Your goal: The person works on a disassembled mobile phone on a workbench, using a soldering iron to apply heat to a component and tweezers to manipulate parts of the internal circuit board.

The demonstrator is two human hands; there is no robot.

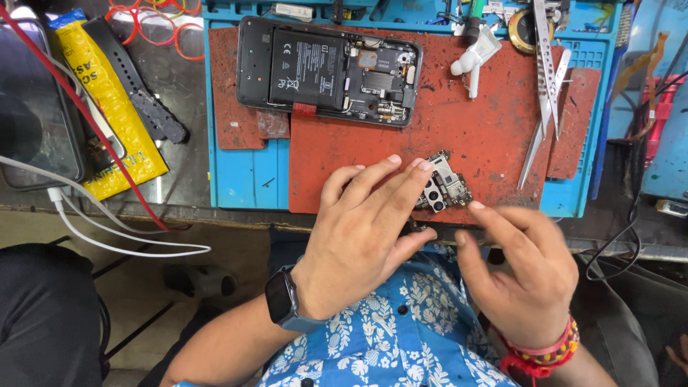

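The left hand [362,236] lies flat and spread, fingers apart, its fingertips [423,166] resting on the near-left edge of a small phone circuit board [446,186] with camera modules. It pins the board down rather than gripping it. The right hand [527,269] is just beside it, fingers loosely curled and open, holding nothing; its forefinger tip [475,206] sits just off the board's lower right corner. It is blurred, so I cannot tell whether it touches the board.

The board lies directly ahead of both hands, between the two sets of fingertips, at the near edge of the red work mat [473,136]. Its long axis runs diagonally, from near-left to far-right. The left hand is on it; the right is the nearer free hand.

Further out on the mat, to the far left, an opened smartphone [326,70] lies with its battery [308,68] and inner parts exposed, long axis across the bench. To the right, tweezers [546,100] lie roughly along the line away from the person, and a small white squeeze bottle [473,61] is near the far edge. The red mat sits on a blue repair mat [244,172]. On the bench to the left are a yellow packet [107,107], a black strap [140,89], a dark phone [32,107] and white cables [107,229].
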